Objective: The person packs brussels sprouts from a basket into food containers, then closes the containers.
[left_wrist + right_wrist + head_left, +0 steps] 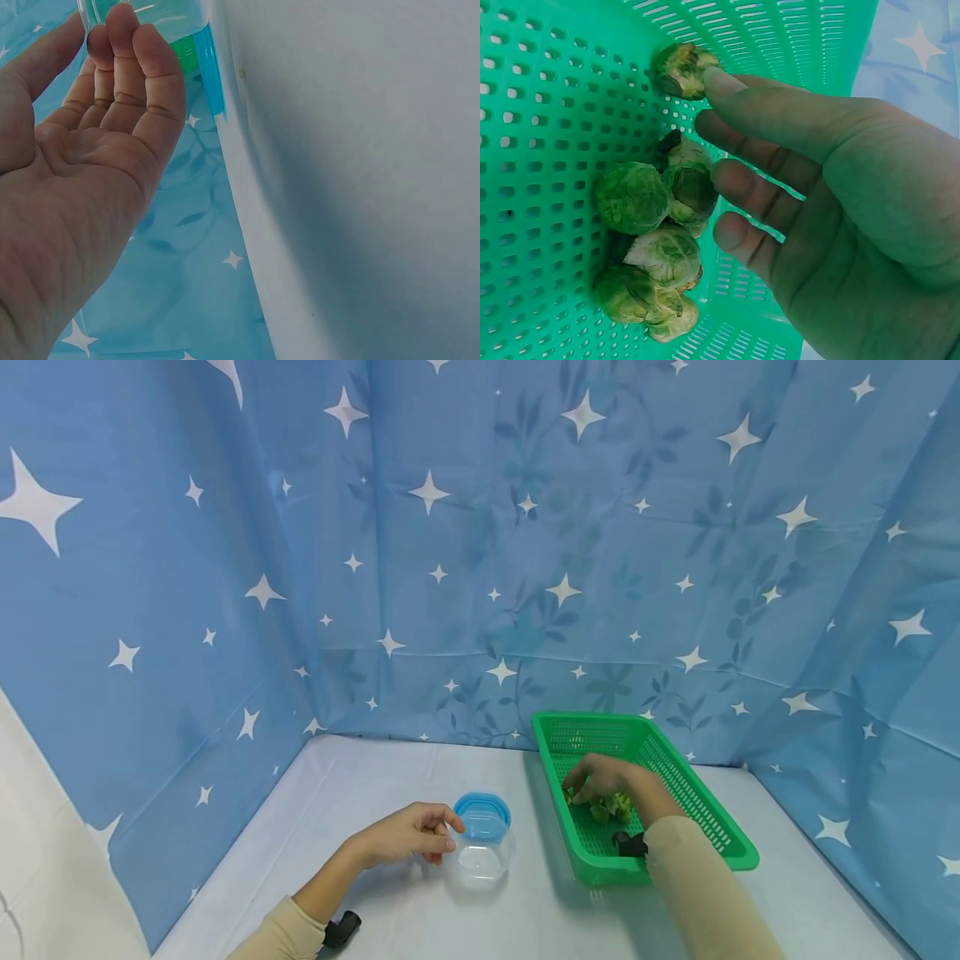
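Observation:
In the head view my left hand (411,837) is at the left side of a clear plastic container (480,862), its fingers loosely bent; any contact with the rim is unclear. The left wrist view shows the palm and the thumb apart from the fingers. A round blue lid-like piece (482,799) lies just behind the container. My right hand (832,172) reaches into a green basket (558,827). Its thumb and a partly hidden index finger pinch a browned Brussels sprout (681,73); the other fingers curve loosely. Several more Brussels sprouts (664,255) lie together beside those fingers.
The basket stands on the right of a white-covered table (420,918), its rim rising around my right wrist. Blue curtains (480,568) with white stars hang behind and along both sides. Dark wrist devices are strapped to both arms.

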`<state>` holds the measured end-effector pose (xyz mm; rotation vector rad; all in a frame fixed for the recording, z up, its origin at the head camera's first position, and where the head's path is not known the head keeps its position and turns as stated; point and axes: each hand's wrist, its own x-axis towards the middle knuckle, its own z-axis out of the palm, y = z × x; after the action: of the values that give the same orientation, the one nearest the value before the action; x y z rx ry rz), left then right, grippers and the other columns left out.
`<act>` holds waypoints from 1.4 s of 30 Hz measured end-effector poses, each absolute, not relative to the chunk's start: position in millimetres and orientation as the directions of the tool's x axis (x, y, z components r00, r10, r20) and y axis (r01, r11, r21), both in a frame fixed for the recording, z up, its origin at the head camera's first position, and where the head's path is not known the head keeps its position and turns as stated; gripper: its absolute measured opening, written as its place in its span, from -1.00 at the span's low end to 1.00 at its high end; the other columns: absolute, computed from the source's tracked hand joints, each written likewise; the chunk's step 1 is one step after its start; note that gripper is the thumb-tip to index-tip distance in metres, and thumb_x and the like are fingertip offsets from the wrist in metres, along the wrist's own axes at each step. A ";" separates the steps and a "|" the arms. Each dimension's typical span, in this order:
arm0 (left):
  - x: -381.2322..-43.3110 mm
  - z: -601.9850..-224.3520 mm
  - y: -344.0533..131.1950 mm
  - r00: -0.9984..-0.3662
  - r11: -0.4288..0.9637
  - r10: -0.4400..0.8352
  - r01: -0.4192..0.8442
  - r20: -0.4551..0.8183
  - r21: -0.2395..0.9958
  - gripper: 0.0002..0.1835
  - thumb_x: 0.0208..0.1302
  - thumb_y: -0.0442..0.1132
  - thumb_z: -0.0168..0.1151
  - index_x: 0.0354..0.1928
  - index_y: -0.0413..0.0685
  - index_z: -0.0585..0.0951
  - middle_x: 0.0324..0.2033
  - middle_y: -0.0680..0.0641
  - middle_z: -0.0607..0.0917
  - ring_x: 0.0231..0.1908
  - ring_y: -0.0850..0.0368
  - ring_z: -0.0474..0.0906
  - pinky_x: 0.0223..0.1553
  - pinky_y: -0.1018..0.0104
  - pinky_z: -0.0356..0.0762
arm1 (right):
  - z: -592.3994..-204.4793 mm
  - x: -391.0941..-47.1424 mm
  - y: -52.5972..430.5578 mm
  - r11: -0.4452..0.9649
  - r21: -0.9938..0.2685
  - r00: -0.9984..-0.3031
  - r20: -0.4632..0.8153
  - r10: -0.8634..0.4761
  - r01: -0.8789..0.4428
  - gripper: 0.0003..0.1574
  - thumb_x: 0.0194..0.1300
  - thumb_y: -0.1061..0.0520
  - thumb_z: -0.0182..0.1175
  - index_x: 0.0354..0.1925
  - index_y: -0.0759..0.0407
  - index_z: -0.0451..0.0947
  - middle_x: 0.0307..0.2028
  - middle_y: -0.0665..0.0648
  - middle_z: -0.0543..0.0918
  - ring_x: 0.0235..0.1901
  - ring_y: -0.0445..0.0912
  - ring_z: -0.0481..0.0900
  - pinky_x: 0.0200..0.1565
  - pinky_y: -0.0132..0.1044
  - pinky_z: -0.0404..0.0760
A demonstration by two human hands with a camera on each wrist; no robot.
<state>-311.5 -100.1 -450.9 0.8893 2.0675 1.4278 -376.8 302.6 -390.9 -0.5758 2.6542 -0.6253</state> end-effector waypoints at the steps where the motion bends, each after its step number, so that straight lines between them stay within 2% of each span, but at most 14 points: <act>1: -311.7 -451.2 -100.1 -0.680 0.249 0.733 0.243 -0.019 0.938 -0.66 0.52 -0.19 0.26 0.20 -0.22 0.59 -0.21 -0.46 0.66 -0.31 0.11 0.67 -0.18 0.17 0.72 | -390.9 -376.7 302.5 0.822 -0.481 -0.857 -0.238 -0.457 -0.304 -0.63 0.36 0.28 0.37 0.13 0.20 0.72 0.06 0.26 0.74 0.08 0.16 0.68 0.00 0.01 0.75; 5: -312.0 -451.5 -99.9 -0.684 0.251 0.729 0.238 -0.021 0.938 -0.66 0.52 -0.19 0.26 0.20 -0.22 0.59 -0.19 -0.50 0.64 -0.30 0.09 0.67 -0.17 0.18 0.71 | -390.4 -376.4 301.8 0.825 -0.484 -0.868 -0.228 -0.440 -0.291 -0.65 0.33 0.25 0.41 0.09 0.19 0.74 0.06 0.23 0.75 0.11 0.19 0.68 0.02 0.01 0.75; 12: -311.3 -451.5 -99.5 -0.687 0.258 0.726 0.245 -0.020 0.935 -0.68 0.53 -0.21 0.24 0.20 -0.20 0.59 -0.18 -0.50 0.64 -0.31 0.11 0.67 -0.16 0.16 0.72 | -390.3 -375.3 300.8 0.775 -0.572 -0.857 -0.225 -0.463 -0.269 -0.78 0.38 0.31 0.35 -0.02 0.27 0.74 -0.04 0.23 0.77 -0.08 0.22 0.74 -0.12 -0.03 0.78; 16: -311.2 -451.8 -99.3 -0.689 0.255 0.725 0.244 -0.018 0.936 -0.68 0.53 -0.22 0.24 0.20 -0.19 0.59 -0.18 -0.51 0.64 -0.31 0.10 0.67 -0.16 0.16 0.72 | -390.7 -375.4 300.0 0.760 -0.590 -0.848 -0.225 -0.480 -0.273 -0.85 0.39 0.33 0.33 -0.09 0.30 0.72 -0.13 0.21 0.78 -0.11 0.27 0.73 -0.14 -0.02 0.78; 26: -311.4 -452.4 -98.8 -0.685 0.246 0.728 0.244 -0.013 0.938 -0.68 0.52 -0.20 0.25 0.19 -0.18 0.59 -0.18 -0.51 0.63 -0.31 0.10 0.67 -0.18 0.20 0.71 | -392.0 -377.9 298.2 0.788 -0.545 -0.845 -0.244 -0.476 -0.286 -0.74 0.34 0.28 0.40 0.00 0.21 0.73 -0.06 0.17 0.78 -0.21 0.05 0.72 -0.19 -0.08 0.74; 30: -311.8 -453.0 -99.1 -0.684 0.243 0.730 0.243 -0.012 0.939 -0.66 0.52 -0.18 0.26 0.20 -0.19 0.59 -0.18 -0.51 0.64 -0.30 0.09 0.67 -0.17 0.19 0.71 | -392.6 -378.5 298.6 0.808 -0.508 -0.847 -0.251 -0.469 -0.297 -0.86 0.33 0.27 0.41 -0.14 0.14 0.79 -0.17 0.09 0.80 -0.28 -0.05 0.69 -0.23 -0.13 0.73; 33: -311.5 -452.6 -99.2 -0.684 0.243 0.730 0.243 -0.012 0.939 -0.65 0.52 -0.18 0.26 0.20 -0.20 0.59 -0.18 -0.51 0.64 -0.30 0.09 0.67 -0.17 0.18 0.71 | -392.4 -378.6 298.3 0.817 -0.499 -0.850 -0.260 -0.459 -0.288 -0.92 0.32 0.27 0.42 -0.23 0.12 0.79 -0.26 0.06 0.78 -0.33 -0.04 0.66 -0.27 -0.13 0.70; 42: -310.4 -451.1 -99.0 -0.685 0.251 0.728 0.247 -0.015 0.936 -0.66 0.52 -0.19 0.26 0.21 -0.20 0.59 -0.17 -0.51 0.63 -0.31 0.11 0.67 -0.17 0.19 0.71 | -392.4 -376.6 295.6 0.828 -0.504 -0.843 -0.310 -0.440 -0.246 -0.90 0.30 0.29 0.43 -0.21 0.21 0.71 -0.33 0.04 0.74 -0.41 -0.08 0.58 -0.33 -0.14 0.62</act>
<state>-310.4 -99.0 -451.1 0.8859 2.0792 1.4305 -376.6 295.6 -392.4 -0.5108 2.5898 -0.6356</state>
